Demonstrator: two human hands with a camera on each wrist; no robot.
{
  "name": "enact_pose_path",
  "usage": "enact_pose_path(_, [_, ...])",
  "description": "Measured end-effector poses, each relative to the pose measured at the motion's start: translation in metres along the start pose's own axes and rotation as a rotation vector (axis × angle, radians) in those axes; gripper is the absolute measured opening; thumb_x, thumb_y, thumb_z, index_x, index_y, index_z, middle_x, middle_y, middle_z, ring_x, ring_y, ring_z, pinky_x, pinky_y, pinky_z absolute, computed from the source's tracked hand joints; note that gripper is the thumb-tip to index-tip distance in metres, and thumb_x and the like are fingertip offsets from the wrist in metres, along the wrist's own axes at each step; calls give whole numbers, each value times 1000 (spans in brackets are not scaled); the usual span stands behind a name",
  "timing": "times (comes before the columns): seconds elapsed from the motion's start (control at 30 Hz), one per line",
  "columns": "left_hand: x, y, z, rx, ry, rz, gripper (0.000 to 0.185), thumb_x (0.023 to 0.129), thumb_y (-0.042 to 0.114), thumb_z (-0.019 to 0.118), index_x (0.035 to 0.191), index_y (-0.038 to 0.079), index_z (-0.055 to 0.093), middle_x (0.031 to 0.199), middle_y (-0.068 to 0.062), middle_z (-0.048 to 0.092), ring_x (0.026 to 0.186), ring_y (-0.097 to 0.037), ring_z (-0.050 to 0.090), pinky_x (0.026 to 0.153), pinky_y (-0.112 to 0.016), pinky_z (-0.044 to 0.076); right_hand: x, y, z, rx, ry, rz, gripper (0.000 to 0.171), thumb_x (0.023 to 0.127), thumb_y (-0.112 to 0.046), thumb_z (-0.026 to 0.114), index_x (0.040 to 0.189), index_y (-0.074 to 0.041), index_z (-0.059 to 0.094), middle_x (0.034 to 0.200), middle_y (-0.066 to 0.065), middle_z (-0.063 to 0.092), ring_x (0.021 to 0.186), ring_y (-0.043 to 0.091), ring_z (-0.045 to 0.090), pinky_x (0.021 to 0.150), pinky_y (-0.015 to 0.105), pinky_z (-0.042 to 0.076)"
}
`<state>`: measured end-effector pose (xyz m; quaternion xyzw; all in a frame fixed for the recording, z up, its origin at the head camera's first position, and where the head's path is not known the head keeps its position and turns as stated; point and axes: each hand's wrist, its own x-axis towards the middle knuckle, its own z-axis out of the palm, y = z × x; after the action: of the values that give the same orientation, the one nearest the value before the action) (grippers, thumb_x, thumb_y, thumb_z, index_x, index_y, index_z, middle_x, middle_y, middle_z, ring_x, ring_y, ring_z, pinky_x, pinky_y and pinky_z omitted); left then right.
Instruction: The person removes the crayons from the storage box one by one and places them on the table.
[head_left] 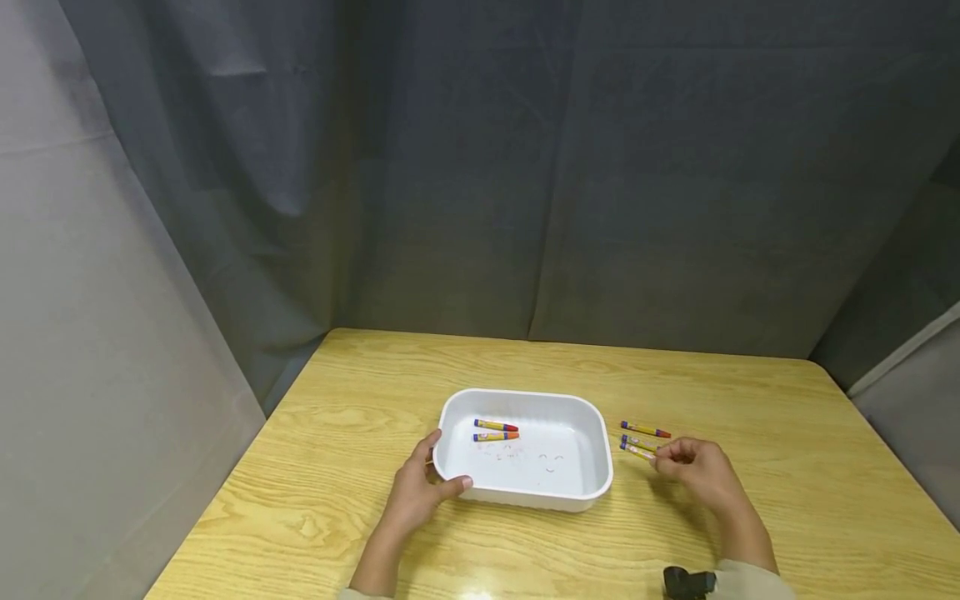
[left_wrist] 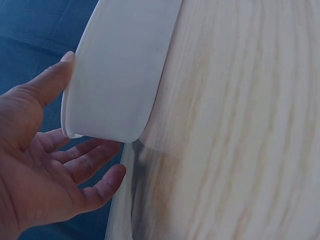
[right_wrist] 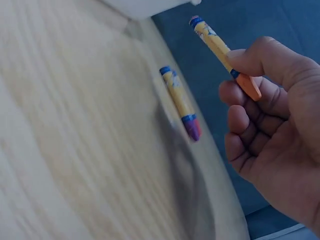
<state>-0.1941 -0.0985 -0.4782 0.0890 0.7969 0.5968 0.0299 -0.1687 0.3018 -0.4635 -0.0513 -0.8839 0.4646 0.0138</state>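
A white rectangular tray stands on the table, its near left corner gripped by my left hand. In the left wrist view the thumb of that hand lies on the tray's rim, with the fingers around its end. Two crayons lie inside the tray, one red and one orange. To the right of the tray, my right hand pinches an orange-tipped crayon between thumb and forefinger. Beside it on the table lie a red crayon and a purple-tipped crayon.
The wood-grain table reaches back to a dark grey curtain. A pale panel borders the left side. Small curved marks show on the tray floor. A black device sits by the right sleeve.
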Motion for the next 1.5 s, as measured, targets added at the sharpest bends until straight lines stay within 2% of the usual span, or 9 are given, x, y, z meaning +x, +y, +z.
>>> enact_pose_path(0.2, [1, 0, -1, 3, -4, 7, 93, 70, 19, 83, 142, -1, 28, 117, -24, 52, 104, -38, 56, 78, -34, 52, 5, 15, 4, 17, -17, 50, 16, 85, -12, 67, 89, 3, 64, 84, 6, 61, 78, 20, 50, 65, 32, 44])
enact_pose_path(0.33, [1, -1, -1, 5, -1, 9, 93, 69, 18, 83, 142, -2, 28, 117, -24, 52, 103, -37, 57, 78, -34, 52, 7, 21, 10, 56, -27, 96, 16, 84, -11, 68, 88, 3, 63, 81, 6, 59, 75, 19, 48, 60, 28, 44])
enact_pose_path(0.47, [1, -2, 1, -11, -9, 8, 93, 69, 18, 83, 142, -3, 28, 118, -24, 52, 102, -37, 57, 77, -33, 52, 8, 22, 11, 17, -3, 107, 15, 81, -11, 69, 85, 2, 63, 79, 4, 59, 72, 19, 47, 56, 27, 42])
enact_pose_path(0.67, [0, 1, 2, -9, 4, 7, 93, 69, 19, 83, 142, -2, 30, 117, -24, 53, 101, -37, 57, 78, -34, 51, 12, 25, 6, -77, 20, 70, 12, 81, -11, 69, 82, 0, 65, 80, 4, 60, 75, 20, 48, 62, 30, 41])
enact_pose_path(0.83, [-1, 2, 1, -5, 6, 14, 93, 69, 20, 83, 142, -3, 29, 118, -24, 53, 102, -38, 56, 78, -36, 51, 16, 30, 4, -141, 14, 16, 15, 83, -16, 69, 87, -2, 66, 85, 5, 62, 79, 20, 51, 69, 34, 42])
enact_pose_path(1.03, [-1, 1, -2, -2, 12, 8, 94, 69, 21, 83, 142, -3, 29, 118, -24, 52, 102, -37, 57, 79, -36, 51, 20, 32, 5, -106, -13, -8, 19, 85, -16, 68, 93, 1, 65, 86, 6, 61, 78, 21, 51, 66, 33, 44])
enact_pose_path(1.23, [0, 0, -3, -3, 8, 19, 94, 69, 21, 83, 142, -3, 28, 118, -24, 52, 101, -37, 57, 79, -35, 51, 21, 32, 8, -85, 6, -12, 23, 84, -16, 69, 96, 3, 65, 88, 7, 62, 79, 20, 53, 65, 31, 46])
enact_pose_path(1.5, [0, -2, 0, -27, -4, 23, 93, 69, 19, 83, 142, -3, 29, 117, -24, 52, 102, -38, 57, 76, -30, 52, 12, 26, -1, -129, 33, 28, 32, 87, -30, 66, 99, -1, 67, 95, 8, 63, 89, 26, 54, 73, 40, 46])
